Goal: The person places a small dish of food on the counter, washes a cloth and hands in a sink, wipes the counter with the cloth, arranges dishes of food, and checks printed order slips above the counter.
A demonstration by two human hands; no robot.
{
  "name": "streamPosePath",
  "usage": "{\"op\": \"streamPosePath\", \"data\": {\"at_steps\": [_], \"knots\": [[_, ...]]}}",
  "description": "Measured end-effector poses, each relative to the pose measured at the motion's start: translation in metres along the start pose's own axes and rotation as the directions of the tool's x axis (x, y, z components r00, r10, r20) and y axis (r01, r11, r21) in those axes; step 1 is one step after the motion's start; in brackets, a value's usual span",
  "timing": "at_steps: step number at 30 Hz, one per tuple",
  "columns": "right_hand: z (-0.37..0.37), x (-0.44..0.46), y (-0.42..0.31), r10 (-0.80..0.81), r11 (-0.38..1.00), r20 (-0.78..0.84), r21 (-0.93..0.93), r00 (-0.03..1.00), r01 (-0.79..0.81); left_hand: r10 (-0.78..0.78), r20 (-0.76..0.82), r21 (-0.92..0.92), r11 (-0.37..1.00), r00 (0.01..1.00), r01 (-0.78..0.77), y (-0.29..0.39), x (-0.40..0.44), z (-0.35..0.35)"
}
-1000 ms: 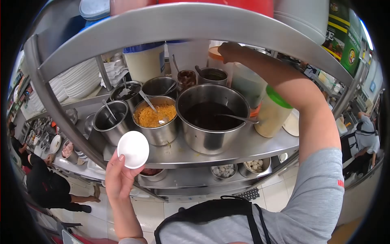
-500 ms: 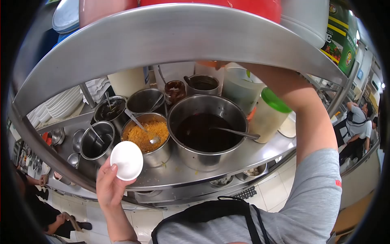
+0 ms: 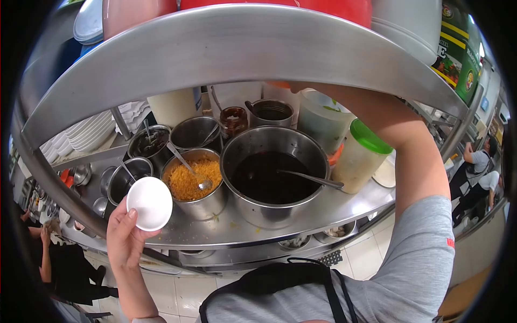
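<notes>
A small white bowl (image 3: 149,204) is pinched in my left hand (image 3: 125,229), its round face toward the camera, left of the pot of orange crumbs (image 3: 188,173). My right arm reaches up behind the steel upper shelf. Only a bit of my right hand (image 3: 297,86) shows under the shelf edge, beside an orange lid (image 3: 278,84); its fingers are hidden. Below that arm stand a clear container of pale liquid (image 3: 325,119) and a green-lidded container (image 3: 358,161). A large pot of dark liquid (image 3: 272,177) with a ladle sits in the middle.
The upper shelf (image 3: 242,46) curves across the view. Smaller steel pots and a jar of red-brown sauce (image 3: 234,121) stand behind the large pot. Stacked white plates (image 3: 91,132) are at the left. People are at work at the far left and far right.
My left hand has moved left and slightly down with the white bowl. The view has tilted, so the upper shelf now covers most of my right hand, which was at the orange lid.
</notes>
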State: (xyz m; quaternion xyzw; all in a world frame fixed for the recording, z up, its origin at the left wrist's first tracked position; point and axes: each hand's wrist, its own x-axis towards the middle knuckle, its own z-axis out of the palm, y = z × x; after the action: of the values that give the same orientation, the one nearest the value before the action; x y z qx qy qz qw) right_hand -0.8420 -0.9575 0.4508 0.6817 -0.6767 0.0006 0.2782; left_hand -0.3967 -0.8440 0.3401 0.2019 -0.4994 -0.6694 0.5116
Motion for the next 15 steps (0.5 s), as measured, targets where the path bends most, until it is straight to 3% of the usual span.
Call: {"op": "streamPosePath", "data": {"at_steps": [15], "knots": [[0.002,-0.004,-0.001,0.007,1.000,-0.020,-0.030,1.000,-0.008,-0.005,0.127,0.112,0.994,0.992,-0.009,0.005,0.020,0.029]]}}
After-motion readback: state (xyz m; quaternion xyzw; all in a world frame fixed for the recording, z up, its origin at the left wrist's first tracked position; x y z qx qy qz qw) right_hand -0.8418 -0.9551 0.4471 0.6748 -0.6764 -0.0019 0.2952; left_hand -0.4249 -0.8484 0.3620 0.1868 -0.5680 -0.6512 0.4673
